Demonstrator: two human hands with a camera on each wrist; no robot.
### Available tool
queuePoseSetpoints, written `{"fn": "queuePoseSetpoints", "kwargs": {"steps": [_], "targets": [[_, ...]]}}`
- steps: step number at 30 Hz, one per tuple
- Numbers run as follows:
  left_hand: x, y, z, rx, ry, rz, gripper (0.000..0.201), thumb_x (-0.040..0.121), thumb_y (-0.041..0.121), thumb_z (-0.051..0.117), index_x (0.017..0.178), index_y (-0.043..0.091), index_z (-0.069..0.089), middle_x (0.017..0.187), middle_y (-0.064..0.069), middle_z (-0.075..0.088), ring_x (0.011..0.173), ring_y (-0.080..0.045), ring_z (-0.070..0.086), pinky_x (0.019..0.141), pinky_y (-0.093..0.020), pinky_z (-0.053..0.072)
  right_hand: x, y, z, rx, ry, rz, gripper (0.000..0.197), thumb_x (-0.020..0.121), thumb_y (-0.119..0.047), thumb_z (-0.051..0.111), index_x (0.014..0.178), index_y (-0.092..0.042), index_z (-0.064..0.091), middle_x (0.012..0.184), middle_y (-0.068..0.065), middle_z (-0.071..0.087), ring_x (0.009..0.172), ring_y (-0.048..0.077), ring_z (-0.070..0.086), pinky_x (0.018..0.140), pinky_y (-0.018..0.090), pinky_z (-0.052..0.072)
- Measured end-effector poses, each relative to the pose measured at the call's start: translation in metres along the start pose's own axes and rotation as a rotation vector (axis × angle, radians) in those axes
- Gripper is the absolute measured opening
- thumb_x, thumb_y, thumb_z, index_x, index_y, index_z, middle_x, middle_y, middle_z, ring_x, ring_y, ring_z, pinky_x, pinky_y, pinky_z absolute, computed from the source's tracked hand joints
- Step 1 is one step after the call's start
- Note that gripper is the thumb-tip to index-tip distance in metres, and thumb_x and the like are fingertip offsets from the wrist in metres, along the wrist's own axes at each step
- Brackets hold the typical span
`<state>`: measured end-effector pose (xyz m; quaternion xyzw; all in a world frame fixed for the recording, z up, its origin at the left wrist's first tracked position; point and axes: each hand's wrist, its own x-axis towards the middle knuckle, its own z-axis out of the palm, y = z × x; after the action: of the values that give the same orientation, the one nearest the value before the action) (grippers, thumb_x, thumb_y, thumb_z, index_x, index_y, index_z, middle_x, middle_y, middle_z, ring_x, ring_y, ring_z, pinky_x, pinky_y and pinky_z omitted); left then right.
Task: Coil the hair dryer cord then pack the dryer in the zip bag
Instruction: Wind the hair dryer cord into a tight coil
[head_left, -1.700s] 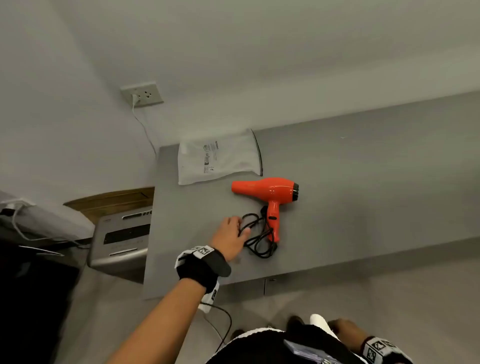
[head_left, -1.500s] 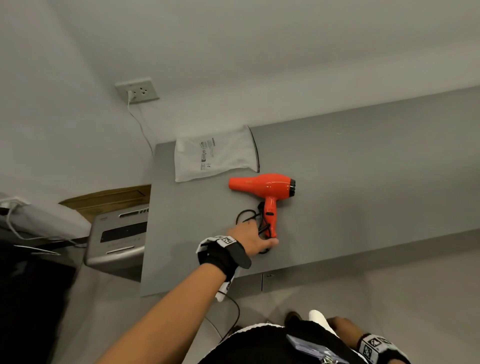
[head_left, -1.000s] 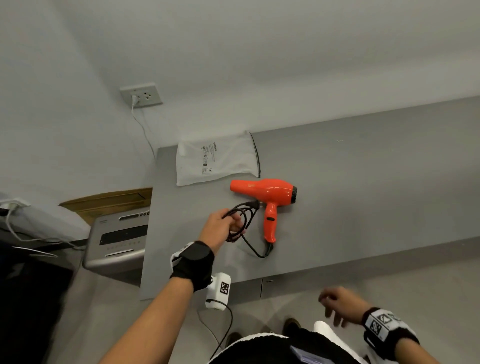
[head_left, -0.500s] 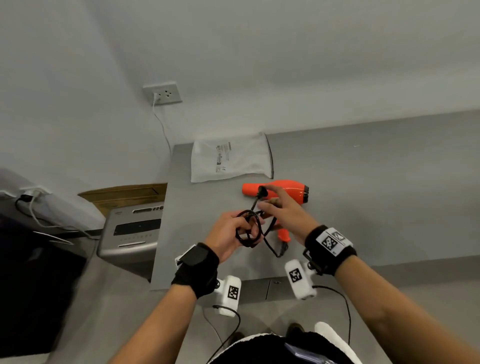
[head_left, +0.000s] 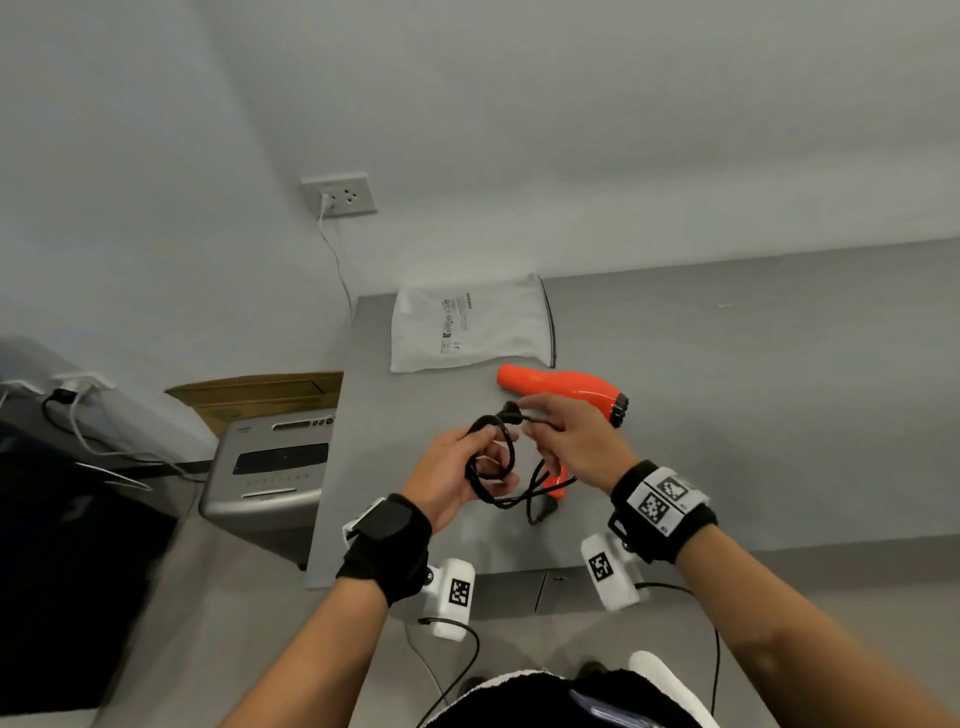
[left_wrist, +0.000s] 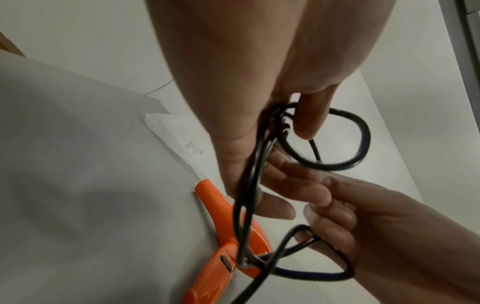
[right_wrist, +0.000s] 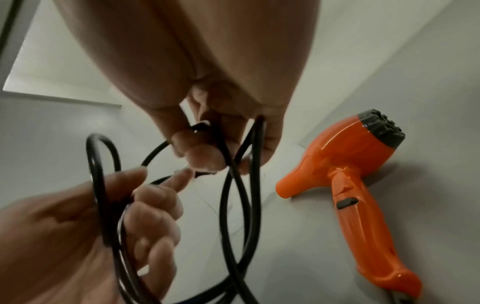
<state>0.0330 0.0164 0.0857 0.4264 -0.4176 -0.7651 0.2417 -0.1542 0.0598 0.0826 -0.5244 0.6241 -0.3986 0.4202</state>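
The orange hair dryer (head_left: 566, 389) lies on the grey table (head_left: 753, 395), also seen in the left wrist view (left_wrist: 228, 246) and the right wrist view (right_wrist: 358, 185). Its black cord (head_left: 493, 467) is lifted in loose loops above the table. My left hand (head_left: 462, 467) grips a bundle of loops (right_wrist: 103, 185). My right hand (head_left: 561, 436) pinches the cord near the black plug (head_left: 511, 410), just right of the left hand. The white zip bag (head_left: 467, 325) lies flat behind the dryer, its black zip edge toward the right.
A grey shredder-like machine (head_left: 270, 462) and a brown cardboard box (head_left: 260, 389) stand left of the table. A wall socket (head_left: 340, 195) with a white cable is above them. More cables trail at the far left (head_left: 78, 421).
My left hand picked the cord up from beside the dryer and raised it. My right hand came up from below the table and took the plug end.
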Motion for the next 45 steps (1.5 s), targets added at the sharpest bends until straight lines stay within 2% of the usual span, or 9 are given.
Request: {"fn": "queuePoseSetpoints", "kwargs": {"steps": [3, 8, 15, 21, 27, 30, 33, 40, 45], "targets": [[0.006, -0.001, -0.005, 0.124, 0.069, 0.059, 0.027, 0.104, 0.017, 0.050, 0.104, -0.002, 0.070, 0.072, -0.008, 0.060, 0.059, -0.021, 0.060, 0.069, -0.038, 0.057, 0.005, 0.004, -0.013, 0.123, 0.191, 0.059, 0.016, 0.100, -0.013, 0.054, 0.100, -0.011, 0.070, 0.045, 0.002, 0.053, 0.039, 0.021, 0.052, 0.050, 0.030, 0.045], [0.011, -0.002, -0.014, 0.135, 0.112, 0.122, 0.017, 0.103, 0.009, 0.051, 0.099, 0.000, 0.066, 0.071, -0.008, 0.062, 0.068, -0.023, 0.069, 0.073, -0.036, 0.060, 0.000, 0.008, -0.041, 0.339, 0.400, 0.170, 0.020, 0.101, -0.007, 0.046, 0.096, 0.000, 0.065, 0.052, 0.011, 0.045, 0.041, 0.023, 0.052, 0.049, 0.028, 0.049], [0.016, 0.000, -0.015, -0.068, 0.179, 0.174, 0.012, 0.105, 0.007, 0.043, 0.098, 0.008, 0.053, 0.077, -0.012, 0.070, 0.092, -0.037, 0.075, 0.083, -0.050, 0.061, -0.004, 0.023, -0.061, 0.489, 0.508, 0.268, 0.020, 0.102, -0.012, 0.047, 0.095, -0.004, 0.064, 0.052, 0.007, 0.048, 0.046, 0.024, 0.060, 0.058, 0.033, 0.055], [0.016, 0.008, -0.015, 0.001, 0.196, 0.185, 0.012, 0.107, 0.012, 0.043, 0.104, 0.006, 0.053, 0.082, -0.014, 0.071, 0.085, -0.035, 0.076, 0.084, -0.049, 0.061, -0.005, 0.037, -0.071, 0.547, 0.524, 0.327, 0.019, 0.101, -0.010, 0.047, 0.102, 0.000, 0.063, 0.055, 0.008, 0.051, 0.048, 0.024, 0.062, 0.066, 0.042, 0.054], [0.022, 0.014, -0.008, 0.125, 0.184, 0.177, 0.025, 0.108, 0.018, 0.040, 0.103, 0.001, 0.058, 0.087, -0.018, 0.076, 0.079, -0.035, 0.077, 0.069, -0.038, 0.063, -0.004, 0.022, -0.054, -0.247, 0.620, 0.137, 0.041, 0.087, -0.011, 0.066, 0.126, -0.018, 0.055, 0.112, 0.003, 0.052, 0.092, 0.020, 0.058, 0.085, 0.033, 0.049], [0.023, 0.014, -0.002, 0.152, 0.146, 0.162, 0.029, 0.109, 0.018, 0.039, 0.101, 0.001, 0.061, 0.089, -0.018, 0.077, 0.083, -0.034, 0.077, 0.075, -0.041, 0.064, -0.010, -0.003, -0.031, -0.361, 0.409, -0.155, 0.018, 0.085, -0.012, 0.068, 0.103, -0.017, 0.068, 0.103, -0.004, 0.063, 0.085, 0.012, 0.060, 0.082, 0.026, 0.050], [0.024, 0.014, 0.003, 0.181, 0.108, 0.156, 0.032, 0.108, 0.019, 0.041, 0.097, 0.001, 0.064, 0.087, -0.017, 0.075, 0.077, -0.030, 0.076, 0.076, -0.043, 0.063, -0.011, -0.010, 0.000, -0.377, 0.085, -0.181, 0.015, 0.087, -0.031, 0.070, 0.099, -0.021, 0.070, 0.093, -0.009, 0.067, 0.079, 0.006, 0.061, 0.075, 0.025, 0.053], [0.029, 0.010, 0.005, 0.252, 0.066, 0.135, 0.033, 0.106, 0.021, 0.046, 0.103, -0.004, 0.068, 0.091, -0.022, 0.073, 0.080, -0.033, 0.069, 0.081, -0.054, 0.062, -0.001, 0.005, 0.022, -0.535, 0.062, -0.170, 0.012, 0.089, -0.025, 0.066, 0.099, -0.020, 0.066, 0.092, -0.009, 0.058, 0.084, 0.011, 0.057, 0.074, 0.029, 0.050], [0.036, 0.017, -0.009, 0.123, 0.265, 0.193, 0.034, 0.109, 0.018, 0.036, 0.093, -0.002, 0.059, 0.079, -0.018, 0.063, 0.070, -0.028, 0.073, 0.072, -0.042, 0.064, 0.000, 0.010, -0.002, -0.424, 0.131, -0.183, 0.003, 0.089, -0.015, 0.068, 0.090, -0.016, 0.070, 0.078, -0.012, 0.062, 0.068, 0.003, 0.057, 0.066, 0.012, 0.042]]}}
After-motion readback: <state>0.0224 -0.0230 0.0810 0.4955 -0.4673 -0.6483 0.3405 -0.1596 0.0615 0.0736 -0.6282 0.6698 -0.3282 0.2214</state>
